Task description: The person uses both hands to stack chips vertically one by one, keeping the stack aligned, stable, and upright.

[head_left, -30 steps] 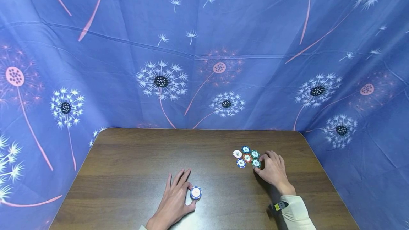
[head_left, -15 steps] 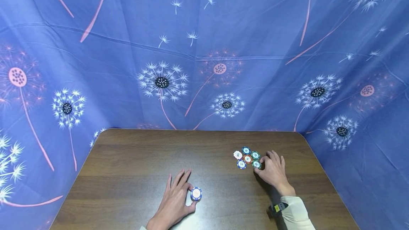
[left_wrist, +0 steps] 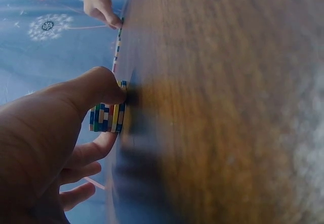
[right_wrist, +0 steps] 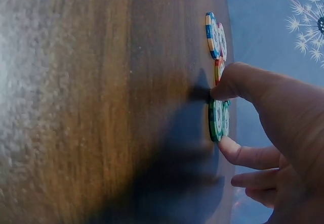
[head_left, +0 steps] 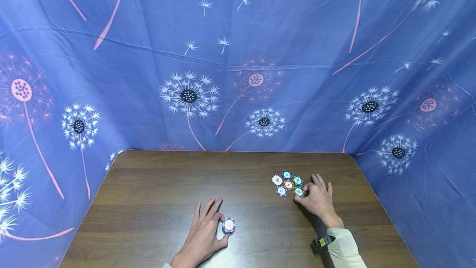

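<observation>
My left hand (head_left: 202, 233) pinches a short stack of poker chips (head_left: 228, 226) between thumb and index finger, with a blue-and-white chip on top. From the side, in the left wrist view, the stack (left_wrist: 107, 118) shows blue, green, red and yellow edges, and the other fingers spread away from it. On the right, my right hand (head_left: 319, 199) holds a green poker chip (head_left: 299, 192) by its edge, thumb and index finger on opposite sides. That chip (right_wrist: 216, 120) lies flat at the near right of a flat cluster around a red chip (head_left: 288, 185).
Also in the cluster are a white chip (head_left: 277, 180), a dark blue chip (head_left: 286, 175), another green chip (head_left: 298, 180) and a blue chip (head_left: 281, 191) marked 10. The brown wooden table (head_left: 167, 177) ends at a blue dandelion-print cloth (head_left: 316, 32).
The camera view has shifted very slightly. Both hands keep their grip, and the chips lie in the same arrangement.
</observation>
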Action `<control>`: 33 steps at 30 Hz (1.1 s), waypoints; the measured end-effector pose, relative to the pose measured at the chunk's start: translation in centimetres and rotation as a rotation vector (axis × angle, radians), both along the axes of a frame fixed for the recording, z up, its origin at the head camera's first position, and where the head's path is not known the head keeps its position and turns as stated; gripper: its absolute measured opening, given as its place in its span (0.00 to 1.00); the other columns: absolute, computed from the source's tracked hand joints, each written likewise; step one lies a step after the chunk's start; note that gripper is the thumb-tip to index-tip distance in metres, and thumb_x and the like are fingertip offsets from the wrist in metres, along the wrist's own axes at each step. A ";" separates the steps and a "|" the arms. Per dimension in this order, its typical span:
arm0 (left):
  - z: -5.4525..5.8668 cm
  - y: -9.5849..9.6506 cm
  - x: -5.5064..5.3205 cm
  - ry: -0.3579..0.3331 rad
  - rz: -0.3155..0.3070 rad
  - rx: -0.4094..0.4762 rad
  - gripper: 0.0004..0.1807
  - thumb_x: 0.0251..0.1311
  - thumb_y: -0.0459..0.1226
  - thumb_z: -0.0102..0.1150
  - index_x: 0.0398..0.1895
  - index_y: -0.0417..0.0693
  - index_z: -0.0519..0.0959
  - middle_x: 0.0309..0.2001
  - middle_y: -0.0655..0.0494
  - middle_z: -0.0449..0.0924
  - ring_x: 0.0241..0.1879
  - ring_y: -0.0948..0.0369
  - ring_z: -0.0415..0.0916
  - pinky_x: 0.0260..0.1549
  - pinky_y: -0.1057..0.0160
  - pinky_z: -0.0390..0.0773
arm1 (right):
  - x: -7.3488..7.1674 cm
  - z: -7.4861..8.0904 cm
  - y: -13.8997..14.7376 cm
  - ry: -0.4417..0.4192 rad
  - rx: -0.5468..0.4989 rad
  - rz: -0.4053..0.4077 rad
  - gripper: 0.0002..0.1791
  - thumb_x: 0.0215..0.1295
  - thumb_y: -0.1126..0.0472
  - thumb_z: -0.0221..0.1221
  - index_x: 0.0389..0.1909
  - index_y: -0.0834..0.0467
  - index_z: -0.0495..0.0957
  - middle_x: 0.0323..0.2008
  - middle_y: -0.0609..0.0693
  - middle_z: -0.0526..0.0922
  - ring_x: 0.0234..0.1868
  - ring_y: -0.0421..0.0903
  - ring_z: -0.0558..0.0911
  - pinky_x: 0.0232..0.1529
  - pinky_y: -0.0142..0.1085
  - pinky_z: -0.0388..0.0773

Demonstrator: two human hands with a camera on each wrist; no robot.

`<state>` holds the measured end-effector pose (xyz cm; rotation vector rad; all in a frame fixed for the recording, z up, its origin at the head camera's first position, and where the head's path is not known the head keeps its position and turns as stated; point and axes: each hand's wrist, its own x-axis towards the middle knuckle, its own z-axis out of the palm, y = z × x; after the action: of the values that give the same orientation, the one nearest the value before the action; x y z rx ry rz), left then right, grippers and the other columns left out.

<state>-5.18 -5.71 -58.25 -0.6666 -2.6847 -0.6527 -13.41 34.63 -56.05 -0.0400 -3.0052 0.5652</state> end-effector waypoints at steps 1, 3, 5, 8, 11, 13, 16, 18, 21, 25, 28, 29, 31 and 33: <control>0.0 0.0 0.0 0.003 0.001 0.000 0.20 0.38 0.47 0.82 0.32 0.53 0.81 0.74 0.43 0.74 0.74 0.41 0.70 0.68 0.23 0.64 | 0.0 -0.1 0.0 0.010 -0.001 0.001 0.20 0.51 0.50 0.76 0.30 0.60 0.78 0.72 0.80 0.67 0.79 0.73 0.58 0.73 0.79 0.45; 0.0 0.0 0.0 0.004 0.003 0.000 0.20 0.39 0.47 0.82 0.32 0.53 0.81 0.74 0.44 0.74 0.74 0.41 0.70 0.68 0.23 0.64 | 0.1 -0.1 0.0 0.032 0.002 0.003 0.20 0.50 0.50 0.76 0.28 0.59 0.78 0.71 0.79 0.68 0.79 0.74 0.59 0.73 0.79 0.46; 0.1 0.0 0.0 -0.006 0.006 -0.005 0.19 0.39 0.47 0.82 0.33 0.53 0.82 0.75 0.44 0.74 0.74 0.41 0.69 0.68 0.23 0.64 | 0.2 -0.2 0.0 0.050 0.003 0.007 0.21 0.49 0.50 0.76 0.28 0.59 0.77 0.71 0.80 0.68 0.78 0.74 0.60 0.73 0.79 0.46; 0.1 0.1 0.0 -0.024 0.008 -0.010 0.19 0.40 0.47 0.81 0.33 0.54 0.82 0.75 0.45 0.73 0.75 0.42 0.69 0.69 0.24 0.64 | 0.4 -0.2 0.0 0.069 0.008 0.009 0.20 0.48 0.50 0.76 0.27 0.59 0.77 0.71 0.80 0.69 0.78 0.74 0.61 0.72 0.79 0.46; 0.1 0.1 -0.1 -0.022 0.009 -0.012 0.19 0.40 0.47 0.81 0.33 0.54 0.82 0.75 0.45 0.73 0.75 0.42 0.69 0.69 0.23 0.64 | 0.7 -0.3 0.0 0.080 0.018 0.008 0.20 0.48 0.50 0.76 0.27 0.59 0.78 0.70 0.79 0.69 0.77 0.74 0.62 0.72 0.80 0.46; 0.1 0.0 0.0 -0.009 0.006 -0.007 0.20 0.40 0.47 0.82 0.33 0.54 0.82 0.75 0.44 0.73 0.74 0.42 0.69 0.68 0.23 0.64 | 1.0 -0.3 0.1 0.086 0.023 0.006 0.20 0.48 0.50 0.76 0.27 0.59 0.78 0.70 0.79 0.70 0.78 0.73 0.62 0.72 0.80 0.47; 0.0 0.0 0.0 0.008 0.004 -0.002 0.20 0.39 0.47 0.82 0.33 0.54 0.81 0.74 0.43 0.74 0.73 0.41 0.70 0.67 0.23 0.64 | 1.4 -0.4 0.1 0.106 0.025 0.005 0.19 0.47 0.50 0.76 0.26 0.59 0.78 0.70 0.78 0.71 0.77 0.73 0.64 0.72 0.79 0.48; -0.1 0.0 0.0 0.006 0.001 0.000 0.20 0.39 0.48 0.82 0.32 0.54 0.81 0.74 0.43 0.74 0.73 0.41 0.70 0.67 0.22 0.64 | 1.7 -0.5 0.1 0.122 0.023 0.004 0.19 0.46 0.51 0.76 0.26 0.59 0.78 0.69 0.78 0.72 0.77 0.72 0.64 0.72 0.79 0.49; -0.1 0.0 0.0 -0.016 0.003 -0.005 0.20 0.40 0.48 0.81 0.33 0.54 0.81 0.75 0.43 0.74 0.74 0.41 0.70 0.68 0.22 0.63 | 2.2 -0.6 0.1 0.146 0.024 -0.001 0.20 0.45 0.50 0.77 0.25 0.58 0.78 0.69 0.77 0.73 0.76 0.72 0.65 0.71 0.80 0.51; 0.0 0.1 0.0 -0.055 0.011 -0.010 0.19 0.41 0.48 0.80 0.33 0.54 0.81 0.76 0.44 0.73 0.75 0.41 0.68 0.70 0.23 0.61 | 3.0 -0.7 0.3 0.141 0.028 -0.010 0.20 0.45 0.50 0.77 0.25 0.58 0.78 0.69 0.78 0.72 0.76 0.73 0.65 0.70 0.80 0.50; 0.0 0.1 0.0 -0.065 0.014 -0.009 0.19 0.41 0.48 0.80 0.33 0.55 0.81 0.76 0.44 0.72 0.76 0.41 0.67 0.70 0.23 0.61 | 3.6 -0.8 0.4 0.116 0.032 -0.017 0.20 0.46 0.50 0.77 0.25 0.58 0.78 0.69 0.79 0.71 0.77 0.73 0.64 0.71 0.80 0.49; 0.0 0.1 0.1 -0.065 0.014 -0.008 0.19 0.41 0.48 0.80 0.33 0.55 0.81 0.76 0.44 0.72 0.76 0.41 0.67 0.70 0.23 0.61 | 3.8 -0.7 0.4 0.108 0.032 -0.018 0.20 0.46 0.49 0.76 0.26 0.58 0.78 0.70 0.79 0.71 0.77 0.73 0.64 0.71 0.80 0.49; 0.0 0.1 0.1 -0.058 0.013 -0.005 0.19 0.41 0.47 0.80 0.33 0.55 0.81 0.76 0.44 0.72 0.76 0.41 0.67 0.70 0.23 0.61 | 4.3 -0.7 0.5 0.100 0.036 -0.020 0.20 0.46 0.49 0.76 0.26 0.57 0.78 0.70 0.78 0.71 0.77 0.72 0.64 0.71 0.80 0.49; 0.1 0.1 0.1 -0.052 0.013 -0.003 0.19 0.40 0.47 0.80 0.33 0.55 0.81 0.76 0.44 0.72 0.76 0.41 0.67 0.70 0.23 0.61 | 4.7 -0.7 0.4 0.100 0.036 -0.018 0.20 0.46 0.49 0.77 0.26 0.56 0.78 0.70 0.78 0.71 0.77 0.72 0.64 0.71 0.80 0.50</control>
<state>-5.11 -5.65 -58.19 -0.6413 -2.7353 -0.6721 -8.69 35.08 -56.75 -0.0348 -2.9139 0.4955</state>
